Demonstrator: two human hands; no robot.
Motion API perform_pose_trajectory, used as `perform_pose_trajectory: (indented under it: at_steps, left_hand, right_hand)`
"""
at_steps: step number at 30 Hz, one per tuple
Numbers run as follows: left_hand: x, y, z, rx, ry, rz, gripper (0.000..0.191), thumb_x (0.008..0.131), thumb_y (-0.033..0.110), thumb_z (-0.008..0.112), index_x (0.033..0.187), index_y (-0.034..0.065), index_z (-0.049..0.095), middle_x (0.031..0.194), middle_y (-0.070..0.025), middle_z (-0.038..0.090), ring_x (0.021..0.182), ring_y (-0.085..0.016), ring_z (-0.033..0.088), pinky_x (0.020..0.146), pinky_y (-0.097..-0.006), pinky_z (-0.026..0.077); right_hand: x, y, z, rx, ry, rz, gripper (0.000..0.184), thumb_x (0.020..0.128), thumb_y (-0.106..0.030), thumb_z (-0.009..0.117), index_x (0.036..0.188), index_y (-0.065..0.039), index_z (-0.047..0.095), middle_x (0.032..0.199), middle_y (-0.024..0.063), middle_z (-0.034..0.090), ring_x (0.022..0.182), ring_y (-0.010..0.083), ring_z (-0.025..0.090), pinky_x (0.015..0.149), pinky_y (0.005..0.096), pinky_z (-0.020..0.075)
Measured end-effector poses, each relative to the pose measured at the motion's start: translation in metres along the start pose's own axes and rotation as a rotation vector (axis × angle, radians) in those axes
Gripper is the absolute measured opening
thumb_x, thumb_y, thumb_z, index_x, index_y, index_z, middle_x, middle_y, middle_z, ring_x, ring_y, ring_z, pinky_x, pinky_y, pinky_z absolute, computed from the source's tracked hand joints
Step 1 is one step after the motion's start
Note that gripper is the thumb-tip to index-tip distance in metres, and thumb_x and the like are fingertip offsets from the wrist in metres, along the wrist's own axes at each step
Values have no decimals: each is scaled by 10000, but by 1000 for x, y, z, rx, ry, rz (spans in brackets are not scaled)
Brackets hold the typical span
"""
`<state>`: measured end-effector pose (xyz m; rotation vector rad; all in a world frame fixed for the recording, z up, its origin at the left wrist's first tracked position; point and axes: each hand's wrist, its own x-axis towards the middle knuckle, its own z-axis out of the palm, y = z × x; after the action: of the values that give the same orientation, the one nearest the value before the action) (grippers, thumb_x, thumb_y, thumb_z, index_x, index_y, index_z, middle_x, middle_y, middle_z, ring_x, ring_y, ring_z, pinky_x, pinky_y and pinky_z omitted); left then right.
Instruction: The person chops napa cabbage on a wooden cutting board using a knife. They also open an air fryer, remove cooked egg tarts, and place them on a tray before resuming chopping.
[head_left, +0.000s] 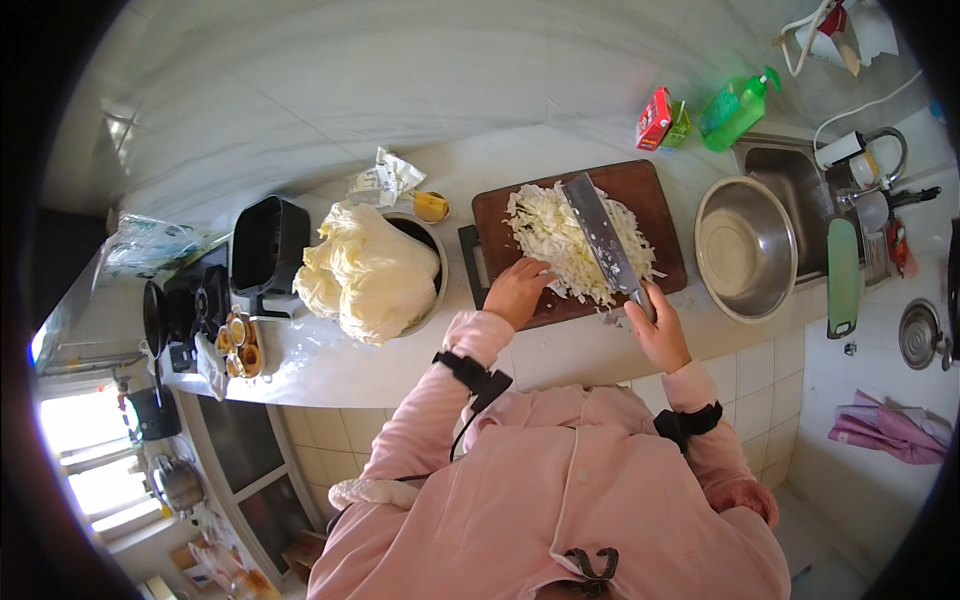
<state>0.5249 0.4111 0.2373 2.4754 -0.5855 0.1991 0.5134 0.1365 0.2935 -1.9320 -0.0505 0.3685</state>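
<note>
My right hand (661, 334) grips the handle of a broad Chinese cleaver (600, 232). Its blade lies over a spread heap of finely chopped napa cabbage (536, 217), and small bits cling to the metal. Beneath the heap is a brown cutting board (667, 225) with a dark handle at its left end. My left hand (517, 291) rests at the board's near left part, its fingertips at the edge of the heap; no held thing shows in it. Left of the board, a large piece of napa cabbage (367, 274) sits in a round bowl (442, 262).
Right of the board stand a stainless steel basin (742, 255) and the sink (795, 202). Behind are a green pump bottle (735, 112) and a red carton (654, 120). A black square pan (270, 244), spice jars (240, 345) and a gas stove (199, 300) occupy the left.
</note>
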Motion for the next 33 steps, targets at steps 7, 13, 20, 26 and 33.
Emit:
perform_pose_trajectory:
  at_steps: [7,13,20,26,33]
  left_hand:
    - [-22,-23,19,69,-106,-184,47,761,94,683,802,72,681,850,-71,619,866,-287,617,760,-388,518]
    - [-32,-3,14,-126,-40,-483,194,778,174,753,900,39,683,864,-110,626,749,-318,634,687,-405,520]
    - [-61,-9,-115,416,35,-273,343,693,112,741,1030,114,682,1134,-69,625,1127,-279,555,963,-439,438]
    - [-73,-22,-189,676,-307,-578,1065,555,266,874,1479,219,344,1516,-83,333,1444,-311,226,1139,-531,243]
    - [-55,-44,-201,714,-567,-645,998,520,403,889,1378,159,439,1350,-98,466,1351,-292,342,1147,-530,193]
  right_hand:
    - [-19,-8,5,-207,-42,-84,269,920,-216,638,1107,-39,559,759,180,617,676,363,617,610,386,473]
    - [-9,0,40,-361,-86,-231,232,895,-177,647,998,-25,507,740,217,569,690,443,564,587,459,437]
    - [1,-8,22,-369,-271,-207,235,893,-198,643,989,-32,508,769,231,599,757,450,587,622,507,442]
    - [12,3,17,-446,-501,-203,252,882,-232,640,968,-43,498,787,213,608,777,442,585,633,513,431]
    - [30,14,22,-592,-454,-286,260,881,-259,634,993,-62,507,821,191,630,802,423,604,654,520,455]
